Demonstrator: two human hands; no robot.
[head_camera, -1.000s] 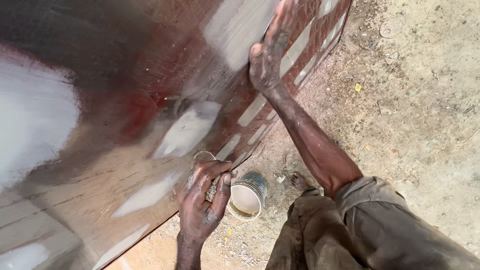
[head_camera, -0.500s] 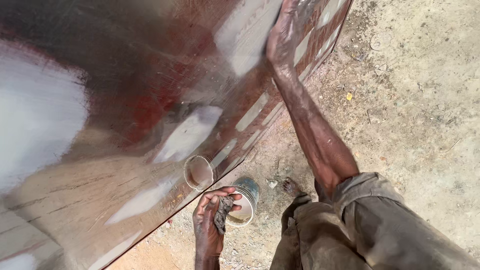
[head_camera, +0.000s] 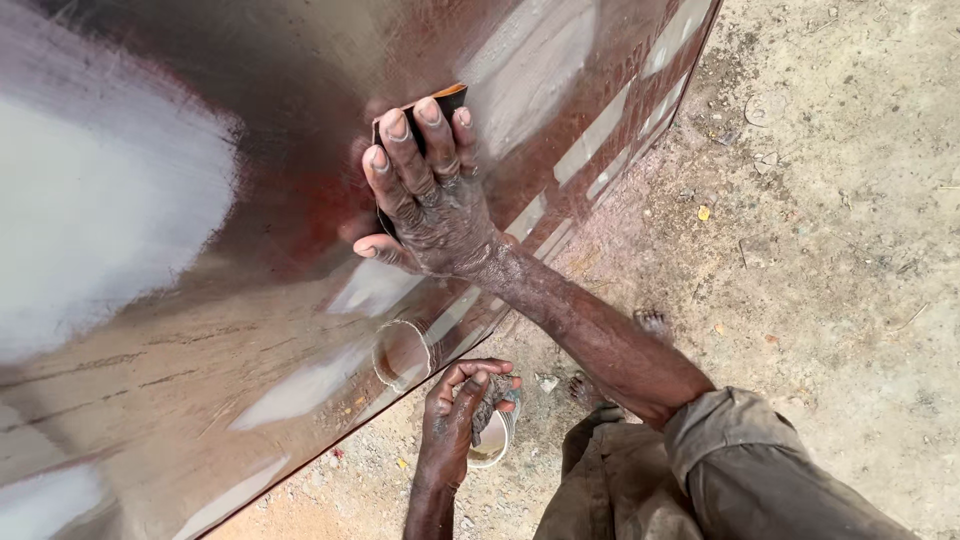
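Observation:
My right hand (head_camera: 425, 195) lies flat, fingers spread, on a glossy red-brown metal panel (head_camera: 200, 130). It presses a dark sheet of sandpaper (head_camera: 450, 96) against the panel, and only the sheet's top edge shows above my fingertips. Lower down, my left hand (head_camera: 450, 415) is closed around a grey wet wad of cloth (head_camera: 490, 405). That hand hovers just above a small round tin (head_camera: 497, 445) standing on the ground beside the panel's lower edge.
The panel has pale grey-white sanded patches (head_camera: 90, 220) and mirrors the tin as a ring (head_camera: 400, 352). Dusty ground (head_camera: 830, 200) with small stones and leaf bits fills the right side. My bare foot (head_camera: 655, 322) stands near the panel's edge.
My right hand has slid from the panel's upper right down and left to its middle, with the sandpaper under it. My left hand has dropped from the panel to the tin.

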